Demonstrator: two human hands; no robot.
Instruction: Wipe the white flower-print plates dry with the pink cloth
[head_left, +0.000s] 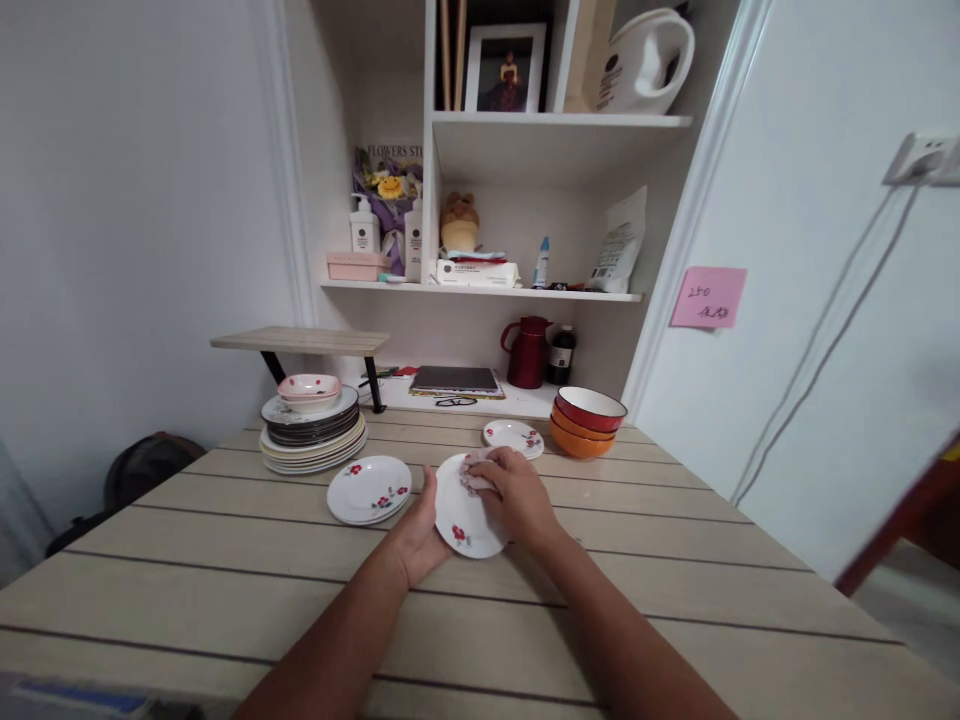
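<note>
My left hand (421, 535) grips a small white plate (466, 525) by its left edge, thumb near the rim and fingers beneath. The plate is tilted above the table and shows a red flower print. My right hand (517, 495) is closed on a crumpled pale cloth (477, 470), pressed against the plate's upper right face. Left of my hands lie stacked flowered plates (367, 488). Beyond my right hand sits another small stack of matching plates (513, 436).
Larger stacked plates (315, 462) hold a pink-rimmed bowl (310, 386) at the left, beside a raised wooden shelf (300, 341). Red and orange bowls (583, 440) are nested at the right. A red jug (528, 355) and dark bottle (561, 356) stand behind on the slatted table (225, 570).
</note>
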